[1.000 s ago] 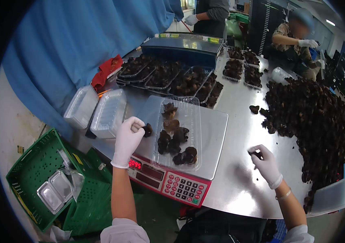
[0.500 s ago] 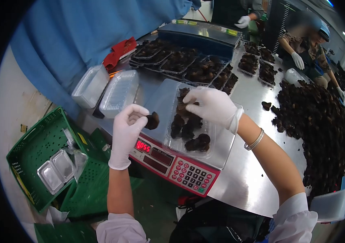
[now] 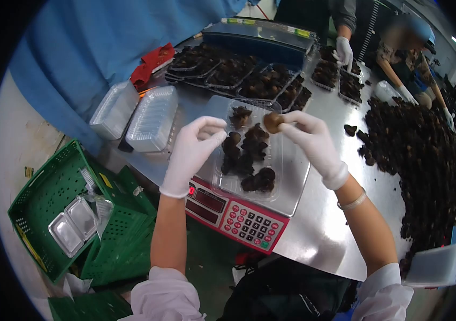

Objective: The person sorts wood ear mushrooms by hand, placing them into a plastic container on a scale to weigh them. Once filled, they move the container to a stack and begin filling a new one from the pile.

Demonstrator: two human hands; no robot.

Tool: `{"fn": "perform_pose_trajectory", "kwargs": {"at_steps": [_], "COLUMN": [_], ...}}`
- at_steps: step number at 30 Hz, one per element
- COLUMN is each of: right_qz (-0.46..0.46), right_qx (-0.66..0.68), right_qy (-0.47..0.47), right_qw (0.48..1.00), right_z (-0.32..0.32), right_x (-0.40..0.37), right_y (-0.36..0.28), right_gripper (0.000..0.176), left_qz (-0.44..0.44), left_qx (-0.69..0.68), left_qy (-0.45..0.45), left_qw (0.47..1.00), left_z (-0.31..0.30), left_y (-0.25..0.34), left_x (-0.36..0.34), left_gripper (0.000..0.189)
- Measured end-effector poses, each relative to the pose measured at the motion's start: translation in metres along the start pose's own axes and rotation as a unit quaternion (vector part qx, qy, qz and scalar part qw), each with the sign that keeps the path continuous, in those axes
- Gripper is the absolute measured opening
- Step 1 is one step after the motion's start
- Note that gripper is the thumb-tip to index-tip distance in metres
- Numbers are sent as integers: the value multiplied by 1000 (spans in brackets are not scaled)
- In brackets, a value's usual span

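While the right hand [image 3: 313, 143] pinches a mushroom [image 3: 272, 122] between thumb and fingers above the far end of the tray [image 3: 225, 184], the left hand [image 3: 191, 155] hangs at the tray's left edge with fingers curled to the thumb; whether they hold anything I cannot tell. The pinch looks light, so the mushroom could slip and land on the scale [image 3: 292, 182] or tabletop [image 3: 324, 235]. A hand brushing the tray would likely upset the reading. The clear tray sits on the scale and holds a loose row of dark mushrooms, its near left corner bare. Filled trays [image 3: 238, 75] stand behind, empty trays [image 3: 153, 117] are stacked left, and a pile [image 3: 426, 155] lies right.
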State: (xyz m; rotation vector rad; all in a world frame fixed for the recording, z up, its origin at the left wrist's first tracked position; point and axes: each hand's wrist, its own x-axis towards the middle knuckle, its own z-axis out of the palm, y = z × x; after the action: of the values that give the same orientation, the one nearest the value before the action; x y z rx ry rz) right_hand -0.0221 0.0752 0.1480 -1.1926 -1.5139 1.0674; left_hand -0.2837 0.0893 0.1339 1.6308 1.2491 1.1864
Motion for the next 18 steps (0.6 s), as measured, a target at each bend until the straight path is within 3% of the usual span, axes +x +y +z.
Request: {"fn": "perform_pose_trajectory", "kwargs": {"at_steps": [1, 3, 5, 7, 9, 10, 13, 15, 16, 17, 18], "right_qz": [3, 43, 87, 105, 126, 125, 55, 4, -3, 31, 28], "right_qx": [38, 29, 1, 10, 88, 113, 199, 280, 359, 423, 423], "right_qy": [32, 81, 189, 294, 445, 502, 682, 698, 736, 787, 773], "right_qw": [999, 995, 978, 950, 882, 848, 702, 659, 574, 447, 472], "right_z": [-9, -37, -63, -85, -109, -114, -139, -123, -119, -112, -108], "right_x": [-20, -65, -128, -199, -284, -323, -487, -555, -579, -561, -568], "right_y": [-10, -5, 18, 42, 84, 86, 141, 136, 137, 114, 117], "right_gripper": [19, 16, 15, 17, 26, 29, 35, 39, 40, 41, 40], "left_qz": [15, 31, 73, 175, 228, 298, 265, 251, 170, 86, 25], "left_qx": [63, 69, 68, 100, 77, 100, -71, -40, -69, -90, -104], "left_qy": [11, 33, 97, 130, 71, 17, -199, -271, -276, -278, -267], "left_qw": [998, 997, 990, 971, 968, 949, 941, 928, 944, 952, 958], "left_z": [4, 10, 16, 39, 73, 91, 171, 209, 222, 231, 239], "left_y": [-3, 2, 9, 31, 38, 39, 31, 13, 9, 4, -5], "left_x": [3, -3, -21, -56, -97, -114, -156, -172, -178, -180, -181], "left_gripper": [24, 27, 24, 20, 13, 13, 18, 14, 13, 11, 8]}}
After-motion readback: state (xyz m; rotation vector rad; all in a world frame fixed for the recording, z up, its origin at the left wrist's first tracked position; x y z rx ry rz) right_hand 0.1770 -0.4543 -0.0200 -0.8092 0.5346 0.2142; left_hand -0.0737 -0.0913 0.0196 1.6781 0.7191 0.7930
